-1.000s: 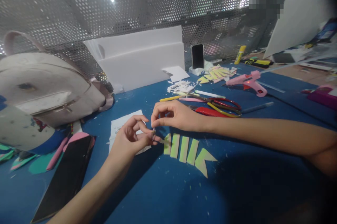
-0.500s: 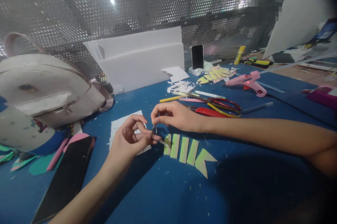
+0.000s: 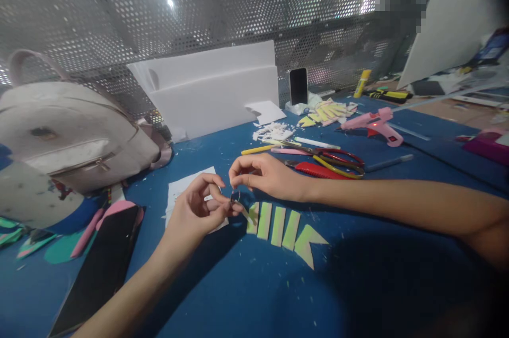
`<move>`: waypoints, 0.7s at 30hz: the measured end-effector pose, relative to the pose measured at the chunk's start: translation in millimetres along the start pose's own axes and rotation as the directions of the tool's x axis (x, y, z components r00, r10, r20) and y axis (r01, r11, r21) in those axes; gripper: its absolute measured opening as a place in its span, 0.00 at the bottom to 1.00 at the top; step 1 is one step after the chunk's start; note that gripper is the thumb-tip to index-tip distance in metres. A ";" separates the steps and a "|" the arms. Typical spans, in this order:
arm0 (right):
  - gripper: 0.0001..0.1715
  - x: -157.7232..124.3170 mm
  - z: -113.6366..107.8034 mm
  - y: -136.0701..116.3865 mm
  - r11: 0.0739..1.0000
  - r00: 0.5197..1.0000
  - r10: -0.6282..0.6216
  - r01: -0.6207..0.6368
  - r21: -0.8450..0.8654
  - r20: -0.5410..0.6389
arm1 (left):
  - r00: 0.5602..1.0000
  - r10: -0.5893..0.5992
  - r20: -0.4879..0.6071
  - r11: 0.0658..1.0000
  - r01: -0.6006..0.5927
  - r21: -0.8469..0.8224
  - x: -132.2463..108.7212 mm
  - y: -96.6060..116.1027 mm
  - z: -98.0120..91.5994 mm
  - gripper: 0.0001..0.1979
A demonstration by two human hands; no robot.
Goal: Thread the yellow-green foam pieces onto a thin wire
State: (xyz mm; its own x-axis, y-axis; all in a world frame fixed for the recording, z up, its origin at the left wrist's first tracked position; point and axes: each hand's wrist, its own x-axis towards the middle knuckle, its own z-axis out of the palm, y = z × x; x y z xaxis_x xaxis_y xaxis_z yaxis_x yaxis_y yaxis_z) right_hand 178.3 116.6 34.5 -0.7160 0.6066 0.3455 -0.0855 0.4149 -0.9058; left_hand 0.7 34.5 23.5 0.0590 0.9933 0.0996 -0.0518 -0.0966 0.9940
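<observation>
Between my two hands is a small shiny ring (image 3: pixel 236 196), too small to make out well. My left hand (image 3: pixel 201 205) is closed in a pinch at its lower side, with a short pale strip (image 3: pixel 247 214) sticking out past the fingertips. From above, my right hand (image 3: pixel 262 175) pinches the ring's upper end between thumb and forefinger. Just right of the fingertips lie several green and cream fish-shaped pieces (image 3: pixel 277 227) in a row, ending in a forked tail (image 3: pixel 309 245). A white paper sheet (image 3: pixel 175 189) lies partly hidden under my left hand.
Behind my right hand lie scissors (image 3: pixel 338 163), a red-handled cutter (image 3: pixel 318 169) and several pens. A pink glue gun (image 3: pixel 377 125) rests at right with its red light on. A backpack (image 3: pixel 75 131) and a black phone-like slab (image 3: pixel 97 269) are at left. White boards (image 3: pixel 214 99) stand behind.
The small ring has turned a little between my fingertips and shows more open. Both hands have barely shifted.
</observation>
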 end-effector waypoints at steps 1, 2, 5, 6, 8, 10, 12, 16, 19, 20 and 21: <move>0.07 -0.8 1.1 1.3 1.000 1.000 0.002 -0.002 0.005 0.002 | 1.000 -0.001 0.001 1.000 0.001 0.001 0.2 -0.3 0.4 0.16; 0.07 -2.1 2.2 3.2 1.000 1.000 0.000 0.000 0.003 0.001 | 1.000 -0.004 -0.001 1.000 0.004 0.001 0.3 -0.7 0.8 0.16; 0.06 -8.0 5.2 11.4 0.999 1.000 -0.023 0.023 -0.031 -0.021 | 0.999 -0.043 0.005 0.999 0.043 0.005 0.2 -2.1 1.7 0.16; 0.05 -10.5 5.8 14.5 0.999 0.999 -0.028 0.026 -0.045 -0.035 | 0.998 -0.060 0.014 0.998 0.060 0.007 0.2 -2.8 1.7 0.15; 0.06 -15.2 6.0 20.3 0.998 0.998 -0.022 0.019 -0.059 -0.054 | 0.995 -0.094 0.036 0.996 0.093 0.005 0.6 -4.9 1.1 0.15; 0.06 -19.2 5.3 25.0 0.998 0.998 -0.020 0.017 -0.060 -0.053 | 0.990 -0.129 0.056 0.992 0.130 -0.009 1.4 -8.1 0.1 0.14; 0.07 -22.1 4.5 28.4 0.998 0.999 -0.038 0.036 -0.055 -0.036 | 0.983 -0.168 0.078 0.985 0.169 -0.015 2.3 -11.8 -1.0 0.14; 0.07 -25.3 3.0 32.5 0.992 0.994 -0.109 0.108 -0.059 -0.001 | 0.967 -0.224 0.124 0.974 0.221 0.038 2.8 -17.4 -1.8 0.10; 0.05 -26.6 1.7 33.9 0.982 0.983 -0.180 0.182 -0.060 0.027 | 0.956 -0.268 0.120 0.962 0.258 0.094 1.5 -17.6 -0.6 0.07; 0.05 -26.9 1.3 34.2 0.979 0.980 -0.194 0.196 -0.057 0.037 | 0.952 -0.283 0.114 0.957 0.272 0.101 1.0 -17.1 0.0 0.06; 0.05 -27.2 1.0 34.3 0.978 0.978 -0.202 0.204 -0.054 0.045 | 0.949 -0.296 0.110 0.953 0.285 0.103 0.6 -16.5 0.7 0.06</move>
State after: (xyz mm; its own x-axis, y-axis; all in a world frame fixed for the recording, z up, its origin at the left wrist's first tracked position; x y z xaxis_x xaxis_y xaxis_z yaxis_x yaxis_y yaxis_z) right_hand 194.2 113.6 -6.2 -0.7146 0.4794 0.5095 -0.1924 0.5656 -0.8019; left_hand 2.3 36.6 7.2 0.1811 0.9641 -0.1942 0.0706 0.1842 0.9803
